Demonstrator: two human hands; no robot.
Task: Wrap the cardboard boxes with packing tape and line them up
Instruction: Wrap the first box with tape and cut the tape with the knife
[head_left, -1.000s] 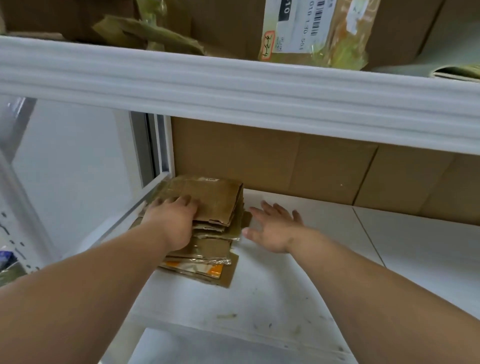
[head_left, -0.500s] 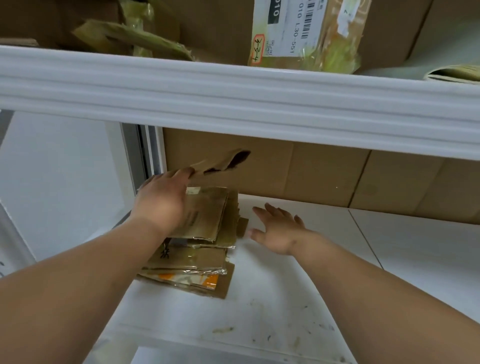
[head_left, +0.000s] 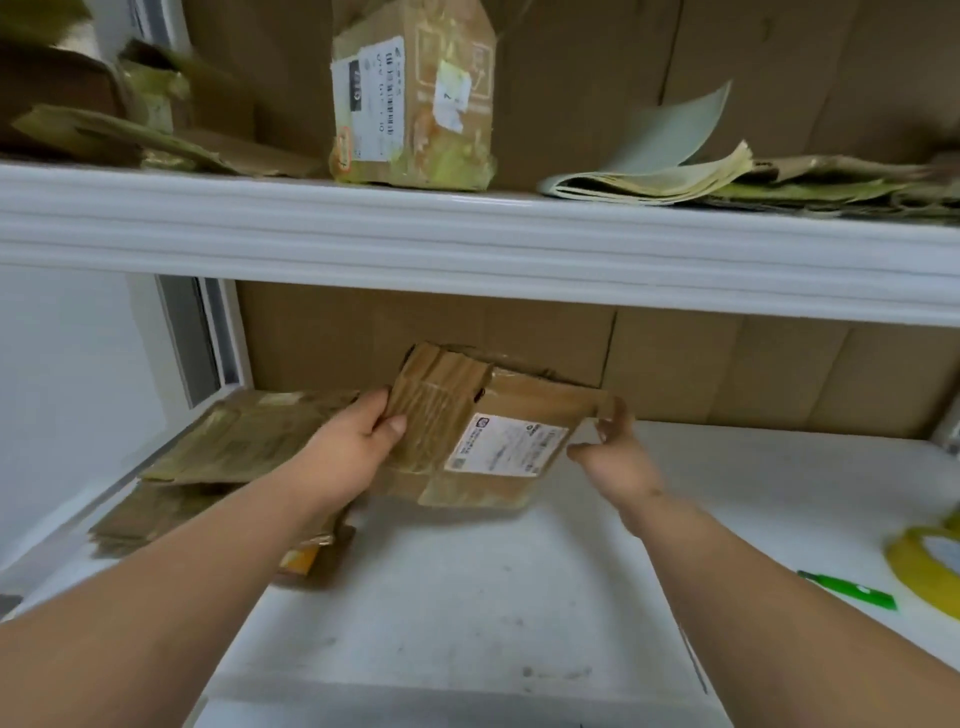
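While the flattened cardboard box (head_left: 483, 441) hangs just above the white shelf surface (head_left: 467, 597), it is held between both hands: the left hand (head_left: 353, 452) grips its left end, thumb on top and fingers curled behind, and the right hand (head_left: 613, 452) pinches a flap at its right edge with curled fingers. The box is brown corrugated board, creased and rumpled, banded with glossy old tape and bearing a white shipping label (head_left: 506, 451) on the face turned toward the camera. Judged from its collapsed form, it should be light and only moderately stiff, liable to fold along its scored lines and sag if held by one corner; opposite edges, as here, appear the soundest grip, and the taped patches may be slippery. Below and outboard of the left hand lies a stack of flattened boxes (head_left: 223, 467), similarly worn, with an orange piece showing beneath. Outboard of the right forearm, well apart from the held box, sit a yellow roll of packing tape (head_left: 924, 566) and a green cutter (head_left: 852, 592). On the upper shelf (head_left: 467, 234), beyond both hands, stand an upright taped parcel (head_left: 415, 98), loose sheets of paper (head_left: 660, 176), and more flattened cardboard.
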